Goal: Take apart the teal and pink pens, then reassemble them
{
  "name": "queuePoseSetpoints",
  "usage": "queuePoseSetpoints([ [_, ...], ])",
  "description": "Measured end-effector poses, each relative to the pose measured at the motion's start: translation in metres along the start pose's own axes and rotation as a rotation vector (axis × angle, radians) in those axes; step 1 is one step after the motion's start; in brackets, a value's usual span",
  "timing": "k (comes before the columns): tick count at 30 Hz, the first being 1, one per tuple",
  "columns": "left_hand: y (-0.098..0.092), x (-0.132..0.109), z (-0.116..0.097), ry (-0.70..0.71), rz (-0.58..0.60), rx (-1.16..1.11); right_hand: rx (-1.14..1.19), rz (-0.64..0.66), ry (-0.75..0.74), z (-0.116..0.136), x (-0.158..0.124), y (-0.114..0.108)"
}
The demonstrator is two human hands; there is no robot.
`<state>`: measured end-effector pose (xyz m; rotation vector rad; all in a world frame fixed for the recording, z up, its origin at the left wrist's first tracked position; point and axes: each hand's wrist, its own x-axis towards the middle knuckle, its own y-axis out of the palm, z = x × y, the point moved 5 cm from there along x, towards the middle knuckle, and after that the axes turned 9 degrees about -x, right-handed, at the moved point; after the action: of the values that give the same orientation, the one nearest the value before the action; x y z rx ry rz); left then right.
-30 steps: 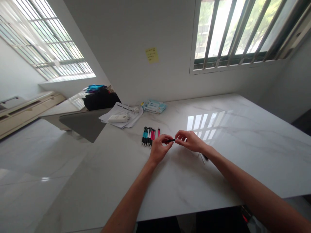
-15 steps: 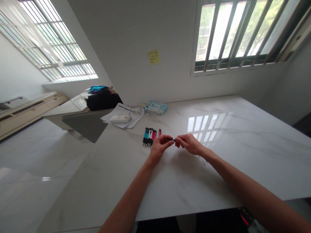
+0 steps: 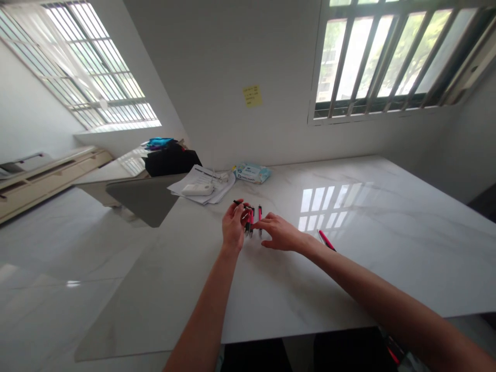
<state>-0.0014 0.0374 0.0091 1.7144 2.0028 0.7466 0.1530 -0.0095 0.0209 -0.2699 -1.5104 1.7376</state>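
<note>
My left hand (image 3: 232,230) is closed on a short black pen part (image 3: 237,202), raised over the row of pens. It hides most of that row; a few pink and black pens (image 3: 251,219) show past its fingers. My right hand (image 3: 282,233) is open, its index finger stretched toward those pens and its thumb apart. Whether the fingertip touches a pen, I cannot tell. A single pink pen (image 3: 260,214) lies just beyond my right fingers. By my right forearm lie a pink pen piece with a dark end (image 3: 326,239) and a thin white stick (image 3: 319,236).
Papers (image 3: 217,194) with a white device (image 3: 197,189) on them lie at the back left. A pack of wipes (image 3: 252,173) sits by the wall. A grey panel (image 3: 143,199) and a black bag (image 3: 170,161) are farther left. The marble table (image 3: 368,268) extends right.
My left hand has carried the black part left over the pens. The right hand has let go of it and moved left, fingers extended. The pink piece now shows by my forearm.
</note>
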Motion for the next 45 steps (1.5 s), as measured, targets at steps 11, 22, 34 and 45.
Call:
queuePoseSetpoints([
  [11, -0.004, -0.003, 0.004, -0.005, -0.044, 0.063, -0.022, 0.080, -0.043, -0.004, 0.018, 0.009],
  [22, 0.000, -0.006, 0.007, -0.015, -0.016, 0.099, 0.035, 0.034, -0.049, -0.004, 0.015, 0.001],
  [34, 0.028, -0.026, 0.036, -0.143, 0.224, 0.376, -0.068, 0.063, 0.389, -0.102, -0.069, -0.033],
  [45, 0.044, -0.039, 0.046, -0.140, 0.344, 0.407, -0.002, -0.066, 0.822, -0.102, -0.151, -0.072],
])
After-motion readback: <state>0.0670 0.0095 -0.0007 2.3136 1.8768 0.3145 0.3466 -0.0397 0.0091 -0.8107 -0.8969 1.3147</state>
